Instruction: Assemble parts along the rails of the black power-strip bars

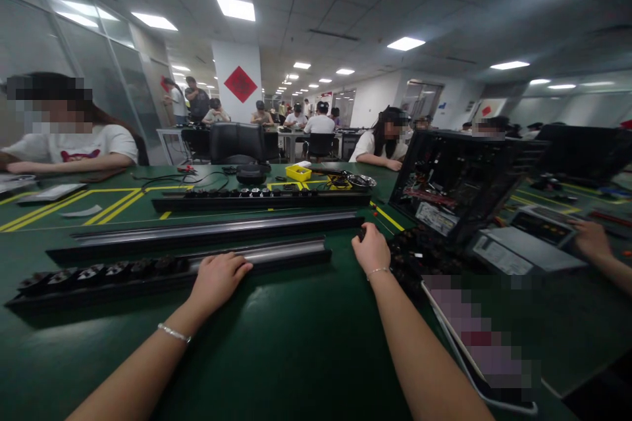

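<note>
Long black power strip (168, 270), laid lengthwise on green tabletop (276, 342), attended by two hands.

Left hand (217, 279) is rested fingers-down over the strip's near edge, beside its row of sockets, nothing clasped. Right hand (371, 248) is loosely curled just beyond the strip's right end, touching a second long rail (217, 231) lying behind the strip. An opened computer case (454, 184) is seen right of the strip.

We see bright ceiling panels (236, 8) w/ glare top right; green table (296, 348) dim, soft shadows. Strong fisheye bend at edges, slight blur, several areas pixelated.
</note>
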Available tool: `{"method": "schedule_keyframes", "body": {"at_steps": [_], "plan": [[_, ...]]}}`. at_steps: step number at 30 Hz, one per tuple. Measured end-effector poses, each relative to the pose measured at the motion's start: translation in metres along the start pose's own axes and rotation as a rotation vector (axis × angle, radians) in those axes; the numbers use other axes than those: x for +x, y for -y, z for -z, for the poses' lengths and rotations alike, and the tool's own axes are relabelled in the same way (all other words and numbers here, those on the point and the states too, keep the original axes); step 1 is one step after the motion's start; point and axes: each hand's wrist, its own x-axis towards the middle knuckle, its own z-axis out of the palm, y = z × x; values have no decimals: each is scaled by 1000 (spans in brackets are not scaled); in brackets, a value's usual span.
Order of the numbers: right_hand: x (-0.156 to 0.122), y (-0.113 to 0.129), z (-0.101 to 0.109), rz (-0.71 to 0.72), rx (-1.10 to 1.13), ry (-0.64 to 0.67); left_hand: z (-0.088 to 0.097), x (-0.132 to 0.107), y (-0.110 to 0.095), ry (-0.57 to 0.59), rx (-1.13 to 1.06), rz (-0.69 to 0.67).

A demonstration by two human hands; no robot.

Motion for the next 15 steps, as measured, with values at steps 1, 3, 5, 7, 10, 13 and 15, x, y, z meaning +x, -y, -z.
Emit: {"method": "schedule_keyframes", "body": {"at_steps": [1, 3, 5, 7, 10, 13, 15], "plan": [[1, -7, 2, 25, -23, -40, -1, 0, -3, -13, 1, 4], [4, -20, 6, 31, -51, -118, -2, -1, -10, -31, -7, -5], [5, -30, 7, -24, -85, -177, -2, -3, -16, -44, -20, -13], [4, -36, 8, -61, -131, -204, -3, -5, -20, -56, -39, -18], [2, -39, 9, -49, -185, -221, -4, -10, -19, -81, -82, -52], [0, -39, 8, -16, -214, -271, -5, -15, -9, -121, -123, -95], [1, -39, 6, -1, -237, -315, -4, -19, 3, -206, -99, -95]]}}
